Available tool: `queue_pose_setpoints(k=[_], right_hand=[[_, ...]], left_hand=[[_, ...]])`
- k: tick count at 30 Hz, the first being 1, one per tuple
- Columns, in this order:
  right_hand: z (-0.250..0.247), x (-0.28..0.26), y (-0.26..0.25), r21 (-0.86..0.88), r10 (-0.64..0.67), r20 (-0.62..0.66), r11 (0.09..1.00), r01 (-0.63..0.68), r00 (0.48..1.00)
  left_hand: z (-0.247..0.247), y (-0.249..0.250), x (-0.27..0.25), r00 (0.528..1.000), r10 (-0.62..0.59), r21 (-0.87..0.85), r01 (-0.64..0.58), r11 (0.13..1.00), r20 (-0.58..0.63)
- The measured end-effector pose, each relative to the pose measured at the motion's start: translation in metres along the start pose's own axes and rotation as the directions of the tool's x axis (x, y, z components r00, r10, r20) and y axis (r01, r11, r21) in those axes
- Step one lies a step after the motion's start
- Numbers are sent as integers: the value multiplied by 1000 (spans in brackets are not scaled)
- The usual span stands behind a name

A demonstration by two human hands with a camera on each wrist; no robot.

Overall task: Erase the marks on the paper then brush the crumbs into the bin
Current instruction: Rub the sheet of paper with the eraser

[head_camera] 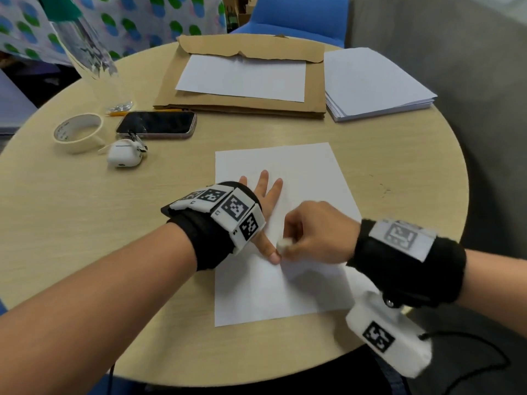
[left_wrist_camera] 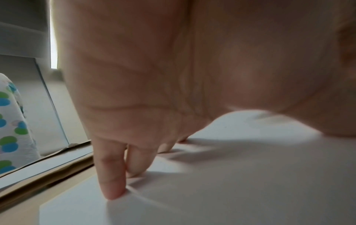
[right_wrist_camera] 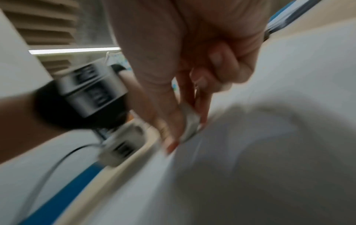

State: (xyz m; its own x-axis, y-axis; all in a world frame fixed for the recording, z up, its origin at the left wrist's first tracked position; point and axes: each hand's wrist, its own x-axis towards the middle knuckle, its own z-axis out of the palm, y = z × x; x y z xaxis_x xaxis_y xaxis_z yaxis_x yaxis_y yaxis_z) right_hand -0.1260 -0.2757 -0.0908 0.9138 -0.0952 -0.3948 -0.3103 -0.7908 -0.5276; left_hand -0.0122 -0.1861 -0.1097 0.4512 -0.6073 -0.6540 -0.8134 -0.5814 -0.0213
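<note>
Nearest, right hand (head_camera: 316, 232) pinches white eraser (head_camera: 283, 246) on paper (head_camera: 308, 178) beside left thumb. Left hand (head_camera: 263, 201) flat, fingers spread, pressing paper on round table (head_camera: 85, 223). Farther: earbud case (head_camera: 124, 156), phone (head_camera: 156, 124), tape roll (head_camera: 78, 132), paper stack (head_camera: 373, 84).

No words can be read; the wrist bands (head_camera: 228, 212) carry only square black-and-white coded markers.

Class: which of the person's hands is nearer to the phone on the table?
Left. The left hand lies flat on the paper, just below and right of the phone. The right hand, pinching the eraser, sits farther right and nearer the person.
</note>
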Motion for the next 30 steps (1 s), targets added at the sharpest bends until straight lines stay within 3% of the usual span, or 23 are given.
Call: queue_pose_setpoints(k=[2,5,7,11,13,15,17,20,22,24,26,30], right_hand=[[-14,8,3,-20,56,-13,998,-56,998],[-39,30,13,-12,141,-200,989,-146,970],[-34,31,13,2,130,-251,991,-134,959],[1,1,0,-13,9,-96,1000,-11,995],[-2,-1,1,17,29,-12,999,-29,999],[-18,9,7,29,104,-35,994,-103,994],[-34,22,15,63,162,-155,986,-153,975],[-28,22,17,93,161,-261,986,-141,952],[-13,8,13,68,108,-211,993,-96,971],[-3,-4,9,63,70,-69,996,-66,995],[-8,-3,8,90,99,16,991,-100,995],[-36,24,16,132,208,-148,973,-189,967]], left_hand=[[-1,1,-1,1000,-3,18,3,1000,4],[-1,0,0,1000,-8,26,8,1000,4],[0,0,0,1000,-7,17,7,1000,-4],[0,2,2,1000,-8,-14,8,1000,-15],[0,3,2,1000,-11,-3,11,1000,-12],[-1,3,2,1000,-16,4,16,1000,-11],[-2,3,1,1000,-18,6,18,1000,-15],[-1,4,2,1000,-20,-1,20,1000,-18],[0,3,5,1000,-23,9,23,1000,-21],[0,3,6,999,-24,13,24,1000,-22],[1,3,6,1000,-23,20,23,1000,-18],[1,1,5,1000,-16,6,16,1000,-14]])
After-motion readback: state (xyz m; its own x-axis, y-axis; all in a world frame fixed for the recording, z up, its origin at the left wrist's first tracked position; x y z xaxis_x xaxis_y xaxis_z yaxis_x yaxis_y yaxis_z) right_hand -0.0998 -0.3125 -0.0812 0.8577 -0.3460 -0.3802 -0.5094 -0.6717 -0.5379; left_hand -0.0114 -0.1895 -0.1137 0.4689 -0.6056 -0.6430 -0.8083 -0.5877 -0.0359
